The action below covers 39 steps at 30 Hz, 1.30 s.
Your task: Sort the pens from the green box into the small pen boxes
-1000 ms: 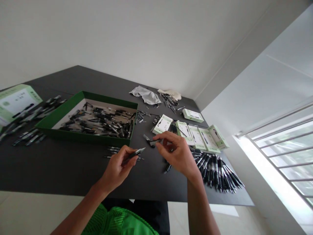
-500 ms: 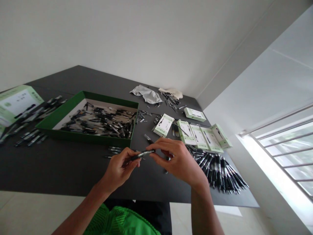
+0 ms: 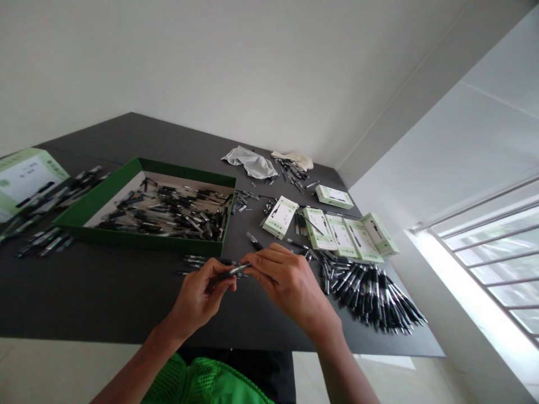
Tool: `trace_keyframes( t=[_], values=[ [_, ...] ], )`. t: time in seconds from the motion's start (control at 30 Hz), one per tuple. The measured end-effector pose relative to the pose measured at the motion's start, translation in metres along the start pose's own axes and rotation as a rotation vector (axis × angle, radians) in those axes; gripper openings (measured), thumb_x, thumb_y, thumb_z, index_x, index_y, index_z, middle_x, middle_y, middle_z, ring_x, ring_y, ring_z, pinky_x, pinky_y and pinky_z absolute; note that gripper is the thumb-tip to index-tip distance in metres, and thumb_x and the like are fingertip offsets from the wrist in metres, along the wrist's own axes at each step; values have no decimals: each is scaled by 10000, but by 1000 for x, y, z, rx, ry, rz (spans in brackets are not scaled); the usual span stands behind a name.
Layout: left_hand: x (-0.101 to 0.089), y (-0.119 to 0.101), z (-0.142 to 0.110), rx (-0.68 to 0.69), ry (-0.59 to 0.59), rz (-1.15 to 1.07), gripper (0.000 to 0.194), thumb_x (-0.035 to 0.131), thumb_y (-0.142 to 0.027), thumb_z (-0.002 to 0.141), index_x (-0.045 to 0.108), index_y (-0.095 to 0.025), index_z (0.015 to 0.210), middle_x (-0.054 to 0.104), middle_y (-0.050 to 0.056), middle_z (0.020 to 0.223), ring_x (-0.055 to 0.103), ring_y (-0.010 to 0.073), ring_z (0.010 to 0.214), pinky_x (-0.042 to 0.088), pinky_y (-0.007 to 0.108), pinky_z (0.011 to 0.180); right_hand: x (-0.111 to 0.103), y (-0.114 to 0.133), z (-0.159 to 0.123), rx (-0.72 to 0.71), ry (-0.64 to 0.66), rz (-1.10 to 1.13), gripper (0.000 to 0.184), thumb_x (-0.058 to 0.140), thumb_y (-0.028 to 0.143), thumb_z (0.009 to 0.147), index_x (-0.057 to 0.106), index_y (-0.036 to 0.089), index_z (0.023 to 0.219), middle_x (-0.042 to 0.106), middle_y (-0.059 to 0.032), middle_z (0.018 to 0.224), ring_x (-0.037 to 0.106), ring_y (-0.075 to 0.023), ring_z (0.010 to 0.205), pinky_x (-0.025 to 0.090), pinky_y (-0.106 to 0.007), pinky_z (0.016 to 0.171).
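Observation:
Over the front of the dark table, my left hand (image 3: 201,294) pinches the barrel of a black and clear pen (image 3: 233,271). The fingertips of my right hand (image 3: 284,279) are closed on the pen's other end, so both hands hold it between them. Its tip is hidden by the right fingers. Just beyond the right hand lies a loose pen (image 3: 254,241). Several pen pieces (image 3: 196,260) lie on the table behind my left hand.
A green tray (image 3: 143,242) full of pen parts stands left of centre. Finished-looking pens (image 3: 379,297) fan out at the right, below green and white pen boxes (image 3: 344,235). Another box (image 3: 29,179) leans at the far left. A grey cloth (image 3: 249,161) lies at the back.
My right hand has moved left and slightly down, closer to my left hand, along the pen. The left hand has shifted a little left and still grips it.

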<state>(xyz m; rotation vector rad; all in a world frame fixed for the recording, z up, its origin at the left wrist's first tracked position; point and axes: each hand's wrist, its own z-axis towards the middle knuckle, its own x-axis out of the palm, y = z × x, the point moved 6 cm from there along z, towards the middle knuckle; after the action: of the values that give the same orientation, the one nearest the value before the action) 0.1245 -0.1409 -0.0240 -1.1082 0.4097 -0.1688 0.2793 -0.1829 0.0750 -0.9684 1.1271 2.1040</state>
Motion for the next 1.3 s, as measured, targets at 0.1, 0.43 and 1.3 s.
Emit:
trace_keyframes(
  t=[0.1, 0.43, 1.3],
  values=[
    [1, -4, 0, 57, -30, -14, 166, 637, -314, 997, 613, -193, 886, 692, -23, 653, 653, 102, 521, 488, 153, 503, -1, 4, 0, -20, 9, -13, 287, 530, 334, 1071, 759, 235, 1213, 788, -73, 1000, 688, -219, 878, 558, -344, 736],
    [-5, -14, 0, 145, -148, -1, 183, 586, -343, 1042, 555, -205, 927, 596, -55, 639, 601, 85, 522, 495, 146, 538, -28, -50, -11, 207, -86, 90, 239, 562, 271, 1051, 749, 247, 1199, 782, -31, 983, 709, -178, 898, 530, -299, 838],
    [0, -2, -5, 111, -43, -31, 25, 597, -195, 988, 619, -206, 991, 601, -40, 741, 552, 79, 533, 455, 138, 512, -23, -171, -33, 607, 151, -433, 211, 668, 179, 941, 785, 220, 1111, 785, -64, 1058, 642, -281, 1119, 477, -380, 949]
  ],
)
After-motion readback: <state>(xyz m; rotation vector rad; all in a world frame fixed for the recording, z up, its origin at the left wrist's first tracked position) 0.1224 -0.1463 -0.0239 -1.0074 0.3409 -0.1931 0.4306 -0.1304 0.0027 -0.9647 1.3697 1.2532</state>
